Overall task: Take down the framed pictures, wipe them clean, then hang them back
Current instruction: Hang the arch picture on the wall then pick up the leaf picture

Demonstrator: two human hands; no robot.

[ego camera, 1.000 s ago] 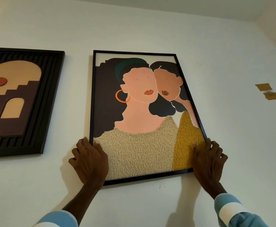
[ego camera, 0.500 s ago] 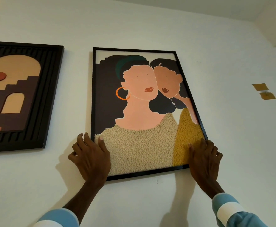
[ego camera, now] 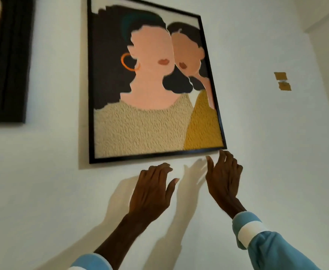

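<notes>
Neither hand grips anything: your left hand (ego camera: 152, 190) hangs slack-fingered below the framed picture (ego camera: 150, 84), your right hand (ego camera: 225, 180) just under its lower right corner, while it hangs on the wall (ego camera: 257, 45); I judge rehanging under way, next requiring a level check.

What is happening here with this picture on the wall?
A person in light blue sleeves faces a white wall. The framed picture of two women hangs there, and neither hand holds it. The left hand is open below the bottom edge, apart from it. The right hand, also open, reaches up to the lower right corner; whether it touches is unclear. A second dark-framed picture hangs further left.
</notes>
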